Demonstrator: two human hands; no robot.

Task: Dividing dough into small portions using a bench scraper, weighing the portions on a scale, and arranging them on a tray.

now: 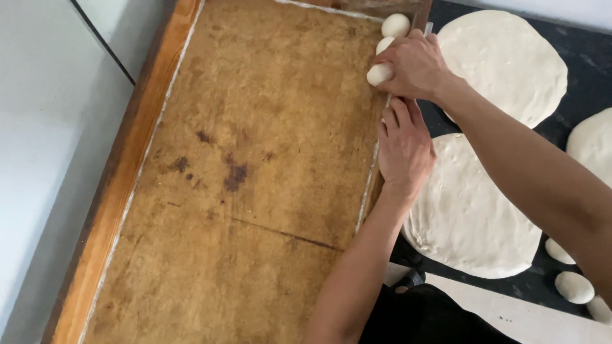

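Note:
A large wooden tray (146, 121) with a raised rim and a brown stained floor fills the left and middle. My right hand (414, 64) reaches across to the tray's far right corner and is closed on a small dough ball (378, 74). Two more dough balls (395, 25) lie just beyond it against the rim. My left hand (405, 150) rests flat on the tray's right rim, fingers together, holding nothing.
Flattened rounds of dough (503, 60) (468, 210) lie on a dark surface (574, 38) to the right, with another round (593, 143) at the right edge. Small dough balls (574, 286) sit near the lower right. A pale wall is on the left.

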